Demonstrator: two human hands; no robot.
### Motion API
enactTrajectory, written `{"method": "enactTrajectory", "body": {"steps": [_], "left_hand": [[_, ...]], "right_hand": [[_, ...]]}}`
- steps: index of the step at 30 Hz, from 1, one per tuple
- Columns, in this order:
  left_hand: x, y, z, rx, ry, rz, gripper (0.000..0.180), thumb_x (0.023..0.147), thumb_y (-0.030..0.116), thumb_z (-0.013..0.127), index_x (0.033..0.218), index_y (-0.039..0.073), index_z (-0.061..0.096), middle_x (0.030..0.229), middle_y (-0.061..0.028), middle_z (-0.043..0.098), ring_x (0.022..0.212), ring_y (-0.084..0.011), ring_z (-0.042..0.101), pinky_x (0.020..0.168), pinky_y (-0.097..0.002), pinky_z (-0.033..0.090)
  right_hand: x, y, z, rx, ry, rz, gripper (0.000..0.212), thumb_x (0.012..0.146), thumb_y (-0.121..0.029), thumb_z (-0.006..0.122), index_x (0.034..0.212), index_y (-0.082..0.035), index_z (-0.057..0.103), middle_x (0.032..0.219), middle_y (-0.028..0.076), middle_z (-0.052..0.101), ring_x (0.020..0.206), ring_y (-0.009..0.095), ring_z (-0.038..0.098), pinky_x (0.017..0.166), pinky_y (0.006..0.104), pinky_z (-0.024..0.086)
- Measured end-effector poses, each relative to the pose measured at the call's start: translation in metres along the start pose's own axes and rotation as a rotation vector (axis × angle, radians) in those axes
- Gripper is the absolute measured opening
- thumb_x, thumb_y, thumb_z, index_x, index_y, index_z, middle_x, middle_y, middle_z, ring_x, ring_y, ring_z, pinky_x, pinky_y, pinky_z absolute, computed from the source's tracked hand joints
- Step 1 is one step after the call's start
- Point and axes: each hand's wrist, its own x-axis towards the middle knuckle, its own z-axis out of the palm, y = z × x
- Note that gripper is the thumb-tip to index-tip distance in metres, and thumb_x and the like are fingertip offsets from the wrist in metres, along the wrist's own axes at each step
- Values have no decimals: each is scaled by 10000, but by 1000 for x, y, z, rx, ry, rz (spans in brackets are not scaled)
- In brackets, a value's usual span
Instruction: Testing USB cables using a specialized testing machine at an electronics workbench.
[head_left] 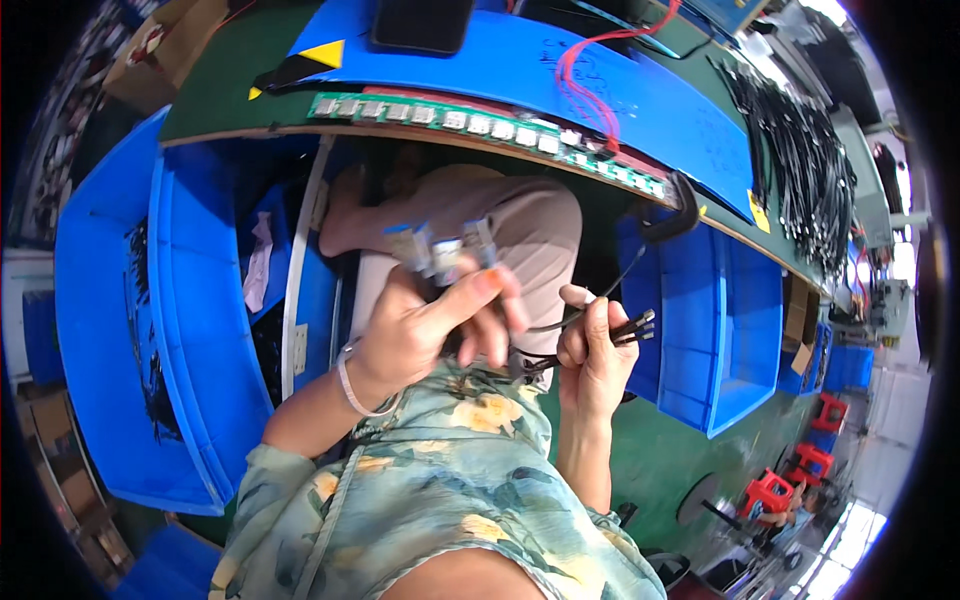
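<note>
My left hand (425,315), blurred by motion, is closed around several cables whose blocky metal plugs (445,250) stick up past the fingers; some show blue, and their exact type is smeared. My right hand (597,365) grips several black cables, and their slim metal-tipped plugs (637,326) point out to the right between thumb and fingers. A single black cable (625,268) rises from near the right fingertips. Black cable lengths run between the two hands above my lap. Both hands are in front of the bench edge, apart from it.
Along the bench edge lies a green circuit strip with a row of metal sockets (430,115). Red wires (570,75) lead to it, and a black clamp (672,210) sits at its right end. Blue bins (120,300) (690,330) flank me. Black cables (800,170) lie at the right.
</note>
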Motion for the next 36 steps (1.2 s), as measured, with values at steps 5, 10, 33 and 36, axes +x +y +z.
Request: {"method": "enactTrajectory", "body": {"steps": [5,10,33,36], "left_hand": [[-30,-3,-32,40,-67,-50,207,865,145,431,840,-40,521,670,-195,577,397,-148,519,332,-189,335],[-41,-5,-59,45,40,-84,221,842,177,480,810,-36,529,622,-166,559,331,-100,391,340,-188,311],[74,-14,-5,161,109,52,211,798,203,533,727,15,596,559,-55,568,354,-26,373,333,-171,250],[78,-17,-6,173,104,47,207,800,197,534,722,16,598,558,-55,568,355,-26,374,333,-172,252]], "right_hand": [[0,1,6,59,-26,-135,133,869,-146,459,823,-34,514,854,174,595,377,42,288,338,184,217],[15,-11,-2,-1,30,-288,172,880,-148,435,761,-37,491,852,175,596,394,39,297,355,176,237],[55,-11,20,-143,-98,-204,167,830,-70,474,665,-48,466,610,80,561,404,18,315,371,159,228],[58,-10,22,-151,-97,-197,168,830,-68,472,664,-44,466,609,80,561,403,18,312,371,158,227]]}}
